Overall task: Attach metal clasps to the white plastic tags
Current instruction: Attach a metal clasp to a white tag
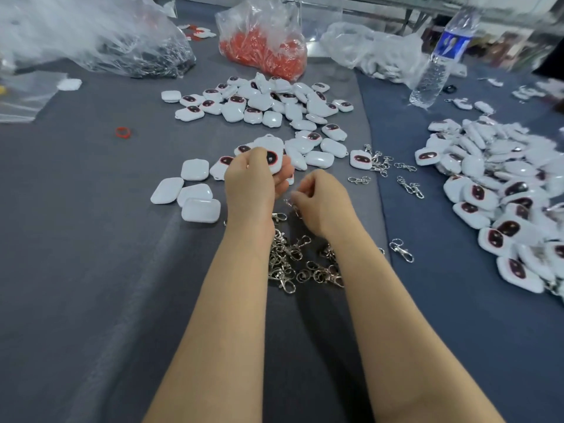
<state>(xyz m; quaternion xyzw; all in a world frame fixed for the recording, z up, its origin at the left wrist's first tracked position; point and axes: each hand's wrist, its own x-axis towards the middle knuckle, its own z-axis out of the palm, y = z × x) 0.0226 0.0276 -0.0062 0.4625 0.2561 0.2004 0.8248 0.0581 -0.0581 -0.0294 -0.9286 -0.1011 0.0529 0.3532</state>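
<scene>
Forearms [232, 300] over clasp pile [287, 264] — left hand [250, 181] grips tag [274, 157], right hand [323, 203] pinches clasp [292, 206].

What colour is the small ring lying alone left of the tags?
Red. The ring lies on grey cloth; head view shows it best.

No legible txt anywhere on my feed. Closest candidate is the blue label [452, 44] on the water bottle [428, 83], far right of the worktop [91, 239]. It has a white mark, too blurred for me to read as a brand or nos. The white tags [361, 160] show dark, red-rimmed ovals w/ pale specks; I can't resolve any letters.
</scene>
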